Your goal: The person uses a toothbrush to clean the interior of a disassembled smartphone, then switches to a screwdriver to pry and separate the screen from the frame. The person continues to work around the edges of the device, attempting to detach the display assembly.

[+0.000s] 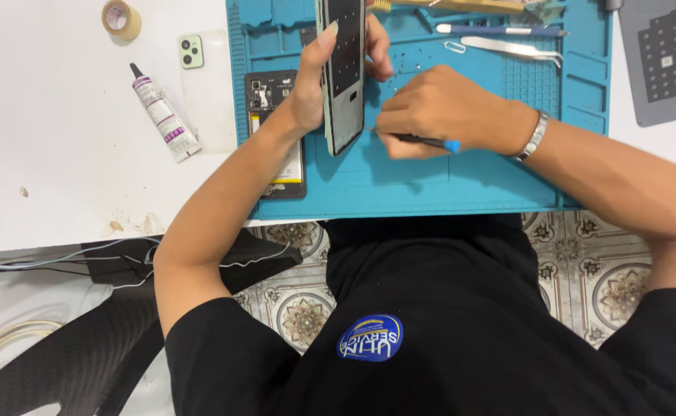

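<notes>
Phone frame (pixel 343 69) top cut off

My one head camera looks steeply down, close over the bench (pixel 60 154), with my chest at six o'clock.

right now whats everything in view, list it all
phone frame: 1, dark with pale green edge, held upright on the mat
thin tool: 1, black with blue end, tip at the frame's lower edge
work mat: 1, blue, on the white table
opened phone: 1, black, flat at the mat's left edge
back cover: 1, pale, green camera block, left of the mat
glue tube: 1, white with black nozzle, on the table
tape roll: 1, tan, top left
tweezers: 1, silver, top of the mat
grey plate: 1, top right
left hand: grips the frame
right hand: grips the tool, silver bracelet on the wrist
</notes>
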`<state>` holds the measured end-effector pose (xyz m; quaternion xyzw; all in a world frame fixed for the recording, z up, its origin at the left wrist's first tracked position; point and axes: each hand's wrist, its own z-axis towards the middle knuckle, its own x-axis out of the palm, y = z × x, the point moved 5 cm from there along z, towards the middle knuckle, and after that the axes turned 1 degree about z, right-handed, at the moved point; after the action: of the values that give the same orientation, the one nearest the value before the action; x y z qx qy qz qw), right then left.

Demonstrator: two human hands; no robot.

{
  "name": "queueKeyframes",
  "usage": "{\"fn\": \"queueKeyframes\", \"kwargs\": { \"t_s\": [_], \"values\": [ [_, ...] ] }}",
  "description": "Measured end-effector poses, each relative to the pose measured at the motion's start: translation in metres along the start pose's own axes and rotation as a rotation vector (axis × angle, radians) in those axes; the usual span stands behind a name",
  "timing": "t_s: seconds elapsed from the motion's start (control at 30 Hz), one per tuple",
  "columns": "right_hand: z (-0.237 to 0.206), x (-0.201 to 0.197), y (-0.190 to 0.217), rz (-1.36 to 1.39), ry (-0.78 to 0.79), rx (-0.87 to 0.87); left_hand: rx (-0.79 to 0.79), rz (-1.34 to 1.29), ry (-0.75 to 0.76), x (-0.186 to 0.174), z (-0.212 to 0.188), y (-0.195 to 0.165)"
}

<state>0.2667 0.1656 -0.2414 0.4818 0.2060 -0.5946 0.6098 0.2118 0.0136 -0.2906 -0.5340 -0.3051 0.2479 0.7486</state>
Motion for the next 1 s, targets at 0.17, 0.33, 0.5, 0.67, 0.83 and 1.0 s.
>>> {"fn": "queueKeyframes", "kwargs": {
  "t_s": [0.17, 0.33, 0.5, 0.67, 0.83, 1.0],
  "values": [
    [-0.001, 0.014, -0.006, 0.039, 0.164, 0.104, -0.032, -0.100, 0.052, 0.005, -0.002, 0.006],
    [-0.002, 0.019, -0.004, 0.019, 0.165, 0.104, -0.020, -0.090, 0.082, 0.008, -0.004, 0.004],
    [-0.003, 0.020, -0.007, 0.017, 0.154, 0.097, 0.005, -0.034, 0.092, 0.011, -0.004, 0.000],
    [-0.006, 0.023, -0.009, 0.017, 0.158, 0.121, 0.032, -0.040, 0.080, 0.016, -0.003, -0.003],
    [-0.005, 0.024, -0.006, 0.022, 0.123, 0.076, 0.030, -0.139, 0.075, 0.024, -0.004, -0.009],
    [-0.003, 0.032, 0.009, 0.087, 0.169, 0.102, 0.021, -0.144, 0.079, 0.024, -0.006, -0.009]
  ]
}}
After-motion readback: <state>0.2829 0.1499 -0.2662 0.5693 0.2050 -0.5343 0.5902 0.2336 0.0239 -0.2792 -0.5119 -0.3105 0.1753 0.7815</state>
